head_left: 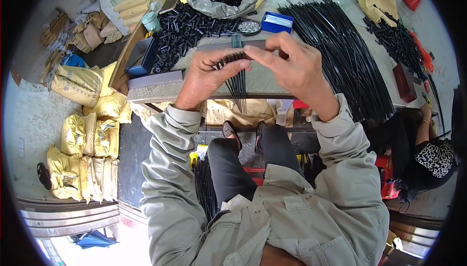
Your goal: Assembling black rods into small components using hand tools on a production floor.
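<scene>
My left hand (203, 76) is closed round a row of small black ribbed parts (227, 61), held side by side between thumb and fingers above the table's front edge. My right hand (297, 66) reaches across from the right, fingers bent, its fingertips touching the right end of that row. What those fingertips pinch, if anything, is too small to make out. Under my hands, a narrow bundle of thin dark rods (238, 85) lies across the table and juts out over its front edge. Whether the rods touch my left hand cannot be seen.
Loose black tubular parts (182, 30) cover the table's left, below an open sack (221, 10). A blue box (277, 23) stands behind my hands. Many long black rods (340, 52) fill the right. Another person (433, 159) sits at far right; yellow sacks (73, 178) stand at left.
</scene>
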{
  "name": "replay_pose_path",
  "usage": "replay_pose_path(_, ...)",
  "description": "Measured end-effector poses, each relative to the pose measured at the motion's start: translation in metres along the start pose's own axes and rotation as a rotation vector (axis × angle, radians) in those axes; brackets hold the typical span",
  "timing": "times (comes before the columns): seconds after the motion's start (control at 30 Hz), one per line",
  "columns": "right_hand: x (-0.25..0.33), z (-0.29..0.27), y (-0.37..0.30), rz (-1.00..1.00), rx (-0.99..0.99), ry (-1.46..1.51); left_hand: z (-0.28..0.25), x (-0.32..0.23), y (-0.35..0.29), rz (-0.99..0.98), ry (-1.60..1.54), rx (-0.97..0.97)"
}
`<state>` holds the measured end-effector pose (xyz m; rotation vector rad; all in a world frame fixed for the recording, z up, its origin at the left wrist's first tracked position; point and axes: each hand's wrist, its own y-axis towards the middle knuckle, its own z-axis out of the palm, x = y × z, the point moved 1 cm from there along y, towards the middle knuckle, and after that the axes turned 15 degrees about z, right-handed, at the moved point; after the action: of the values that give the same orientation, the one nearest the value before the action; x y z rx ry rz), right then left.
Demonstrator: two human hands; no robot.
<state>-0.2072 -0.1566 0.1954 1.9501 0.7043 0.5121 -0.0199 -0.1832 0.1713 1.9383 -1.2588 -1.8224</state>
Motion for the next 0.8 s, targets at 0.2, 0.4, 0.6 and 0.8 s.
replay_pose_path(0.2, -0.011, 0.001, 0.010, -0.114, 0.094, 0.149, 0.000, -0.004, 0.001, 0.066, 0.037, 0.104)
replay_pose_path(0.4, -0.004, -0.005, 0.015, -0.173, 0.159, 0.084, -0.007, -0.002, 0.002, 0.234, 0.405, 0.226)
replay_pose_path(0.6, 0.001, -0.008, 0.013, -0.060, 0.243, 0.138, -0.003, 0.004, 0.000, 0.347, 0.403, 0.169)
replay_pose_path(0.8, 0.007, -0.003, 0.010, -0.053, 0.328, 0.154, -0.004, 0.007, -0.002, 0.387, 0.404, 0.149)
